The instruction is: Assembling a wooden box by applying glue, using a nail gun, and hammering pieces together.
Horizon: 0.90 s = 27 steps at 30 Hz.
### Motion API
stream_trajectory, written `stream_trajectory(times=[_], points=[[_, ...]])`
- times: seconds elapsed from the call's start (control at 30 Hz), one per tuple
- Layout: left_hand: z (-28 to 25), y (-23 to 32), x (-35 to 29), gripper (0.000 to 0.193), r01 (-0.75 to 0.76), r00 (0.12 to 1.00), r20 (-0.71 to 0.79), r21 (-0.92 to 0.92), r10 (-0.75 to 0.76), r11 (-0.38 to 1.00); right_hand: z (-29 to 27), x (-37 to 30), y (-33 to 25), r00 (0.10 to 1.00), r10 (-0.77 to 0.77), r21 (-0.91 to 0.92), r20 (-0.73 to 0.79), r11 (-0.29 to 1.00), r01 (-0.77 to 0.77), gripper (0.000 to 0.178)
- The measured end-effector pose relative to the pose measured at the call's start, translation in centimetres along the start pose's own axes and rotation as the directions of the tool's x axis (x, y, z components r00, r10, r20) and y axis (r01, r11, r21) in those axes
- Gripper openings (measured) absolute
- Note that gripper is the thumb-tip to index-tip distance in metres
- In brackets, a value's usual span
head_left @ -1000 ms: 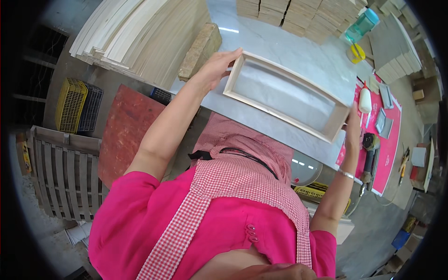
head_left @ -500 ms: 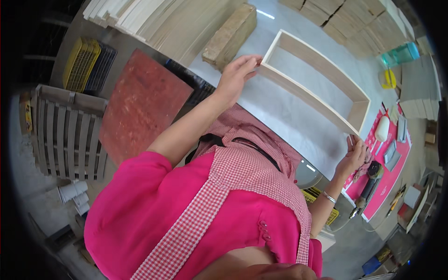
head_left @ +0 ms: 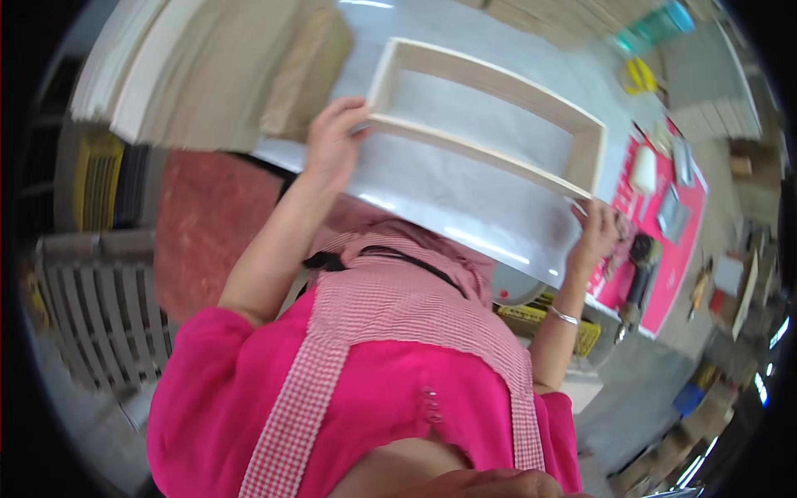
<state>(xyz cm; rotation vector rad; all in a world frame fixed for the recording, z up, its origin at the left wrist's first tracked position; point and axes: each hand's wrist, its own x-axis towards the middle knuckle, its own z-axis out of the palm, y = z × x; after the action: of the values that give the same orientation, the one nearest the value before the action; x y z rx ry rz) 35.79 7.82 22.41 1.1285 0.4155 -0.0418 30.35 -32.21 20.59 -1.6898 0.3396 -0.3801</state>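
A long, narrow rectangular frame of pale wood (head_left: 589, 159), without top or bottom, lies across the light grey tabletop (head_left: 473, 207) in front of me. My left hand (head_left: 334, 145) grips its near left corner between thumb and fingers. At the near right corner, my right hand (head_left: 594, 236) has its fingers closed against the wood; part of that contact is hidden. Through the frame's opening the table surface shows.
Left of the frame lies a brown block (head_left: 307, 79) beside stacked pale boards (head_left: 187, 75). To the right, a pink sheet (head_left: 664, 286) carries a white bottle (head_left: 643, 170) and a dark power tool (head_left: 639, 282). A yellow tape roll (head_left: 639, 76) sits farther back.
My view has turned, so the table and its contents appear farther left and the frame lies more level in the picture. Both hands remain at the same corners.
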Motion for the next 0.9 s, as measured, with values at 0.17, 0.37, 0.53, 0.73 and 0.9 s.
stream_trajectory(times=[0.17,0.37,0.53,0.73,0.9], points=[[0.6,0.1,0.5,0.016,-0.047,0.999,0.008,0.079,0.046,0.996,-0.9,0.6,-1.3,0.995,0.041,-0.019,0.096,0.999,-0.039,0.019],[1.0,1.3,-1.0,0.025,-0.120,0.991,-0.019,0.289,0.131,0.950,-5.1,4.6,-1.6,0.985,-0.157,-0.344,-0.069,0.931,0.124,0.019],[5.4,2.2,-3.0,0.034,-0.732,0.537,0.693,0.666,0.481,-0.142,-15.8,9.5,0.9,0.800,-0.573,-0.833,-0.179,0.521,0.187,0.023],[6.8,0.4,-2.5,0.032,-0.796,0.480,0.843,0.534,0.242,-0.284,-25.3,9.3,4.3,0.792,-0.273,-0.779,-0.546,0.512,-0.361,0.031],[7.7,2.3,-0.9,0.022,-0.782,0.519,0.773,0.602,0.366,-0.163,-27.8,5.6,6.7,0.770,-0.223,-0.738,-0.598,0.527,-0.421,0.029]])
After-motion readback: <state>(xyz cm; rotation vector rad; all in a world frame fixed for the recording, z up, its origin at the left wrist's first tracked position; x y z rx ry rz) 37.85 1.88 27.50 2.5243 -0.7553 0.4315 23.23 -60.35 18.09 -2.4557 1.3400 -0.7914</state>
